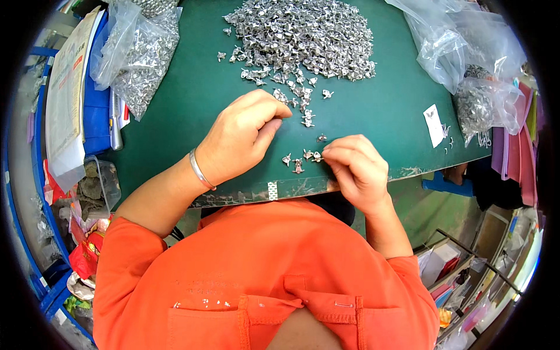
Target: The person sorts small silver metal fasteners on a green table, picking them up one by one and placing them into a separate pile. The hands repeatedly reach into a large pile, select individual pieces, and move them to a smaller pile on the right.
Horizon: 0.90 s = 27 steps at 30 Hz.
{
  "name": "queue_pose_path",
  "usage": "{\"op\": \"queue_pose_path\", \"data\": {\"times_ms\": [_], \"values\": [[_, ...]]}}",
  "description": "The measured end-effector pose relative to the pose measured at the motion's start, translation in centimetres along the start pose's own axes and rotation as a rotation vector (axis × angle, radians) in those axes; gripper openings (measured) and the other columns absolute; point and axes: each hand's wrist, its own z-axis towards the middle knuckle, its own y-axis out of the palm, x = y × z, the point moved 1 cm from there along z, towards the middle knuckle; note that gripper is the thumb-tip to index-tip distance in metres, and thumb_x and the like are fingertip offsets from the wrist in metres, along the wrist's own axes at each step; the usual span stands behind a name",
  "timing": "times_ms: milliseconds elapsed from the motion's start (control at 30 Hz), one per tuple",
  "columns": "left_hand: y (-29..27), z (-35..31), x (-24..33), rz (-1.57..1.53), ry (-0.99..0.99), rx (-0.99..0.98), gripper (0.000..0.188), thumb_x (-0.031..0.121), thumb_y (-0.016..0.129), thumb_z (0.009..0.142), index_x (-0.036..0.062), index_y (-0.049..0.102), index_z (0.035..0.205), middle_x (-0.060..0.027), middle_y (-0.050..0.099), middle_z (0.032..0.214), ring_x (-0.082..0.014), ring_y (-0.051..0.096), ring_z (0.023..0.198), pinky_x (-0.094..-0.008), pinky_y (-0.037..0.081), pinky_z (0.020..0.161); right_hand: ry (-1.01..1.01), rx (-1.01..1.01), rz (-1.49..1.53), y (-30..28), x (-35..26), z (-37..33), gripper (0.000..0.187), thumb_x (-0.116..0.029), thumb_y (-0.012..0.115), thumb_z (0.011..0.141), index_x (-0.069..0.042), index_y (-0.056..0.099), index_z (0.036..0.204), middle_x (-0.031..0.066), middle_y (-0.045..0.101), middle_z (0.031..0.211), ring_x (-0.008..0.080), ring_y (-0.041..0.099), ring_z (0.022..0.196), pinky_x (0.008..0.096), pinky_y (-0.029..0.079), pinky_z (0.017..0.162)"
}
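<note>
A strand of small silver metal parts trails from a large pile of the same parts toward me on the green table. My left hand, wearing a silver bangle, is closed with thumb and index finger bent together beside that strand; whatever its fingertips hold is hidden. Near the table's front edge, my right hand pinches at a small silver metal part. Several more loose winged parts lie between my hands, and one single part sits just above my right fingertips.
Clear plastic bags of metal parts stand at the back left and the right. A white paper slip lies on the right of the green table. At left are a blue bin and a clear box of grey lumps.
</note>
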Motion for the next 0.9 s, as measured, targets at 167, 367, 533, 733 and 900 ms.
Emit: {"op": "queue_pose_path", "data": {"times_ms": [167, 367, 533, 733, 900], "values": [[1.2, 0.6, 0.6, 0.130, 0.122, -0.043, 0.019, -0.005, 0.070, 0.083, 0.0018, 0.069, 0.101, -0.0117, 0.064, 0.097, -0.0307, 0.065, 0.092, -0.0370, 0.053, 0.082, 0.132, 0.101, -0.063, -0.4, 0.6, -0.1, 0.020, 0.010, 0.072, 0.079, -0.001, 0.070, 0.095, 0.0125, 0.070, 0.094, 0.0298, 0.067, 0.085, 0.0364, 0.054, 0.075], [1.7, 1.2, 0.4, 0.182, 0.165, -0.145, 0.015, -0.002, 0.072, 0.082, 0.0026, 0.068, 0.096, -0.0111, 0.062, 0.093, -0.0307, 0.064, 0.091, -0.0379, 0.052, 0.081, 0.064, 0.013, -0.074, 1.3, 0.7, 0.8, 0.019, 0.003, 0.076, 0.078, -0.004, 0.069, 0.095, 0.0096, 0.069, 0.093, 0.0296, 0.065, 0.086, 0.0394, 0.052, 0.077], [0.4, 0.4, 0.6, 0.003, 0.048, -0.145, 0.012, -0.003, 0.070, 0.085, 0.0013, 0.067, 0.095, -0.0125, 0.064, 0.095, -0.0311, 0.065, 0.090, -0.0378, 0.053, 0.079, 0.101, 0.084, -0.143, 0.3, 0.9, 1.0, 0.017, 0.005, 0.074, 0.080, -0.002, 0.070, 0.096, 0.0119, 0.068, 0.093, 0.0310, 0.065, 0.087, 0.0402, 0.053, 0.077], [1.0, 0.6, 1.2, 0.038, 0.084, -0.162, 0.013, -0.003, 0.072, 0.084, 0.0026, 0.067, 0.095, -0.0112, 0.064, 0.098, -0.0314, 0.064, 0.090, -0.0378, 0.053, 0.078, 0.067, -0.073, -0.013, -0.6, -0.4, 0.3, 0.018, 0.001, 0.077, 0.080, -0.003, 0.070, 0.096, 0.0098, 0.069, 0.091, 0.0293, 0.066, 0.084, 0.0391, 0.052, 0.072], [1.2, 0.4, 0.8, -0.035, 0.086, -0.184, 0.015, -0.004, 0.072, 0.082, 0.0030, 0.065, 0.093, -0.0108, 0.063, 0.091, -0.0313, 0.063, 0.084, -0.0374, 0.052, 0.073, -0.030, -0.029, -0.044, 0.4, 0.2, -0.9, 0.024, 0.003, 0.077, 0.076, -0.003, 0.069, 0.097, 0.0091, 0.069, 0.092, 0.0283, 0.065, 0.080, 0.0380, 0.051, 0.071]]}}
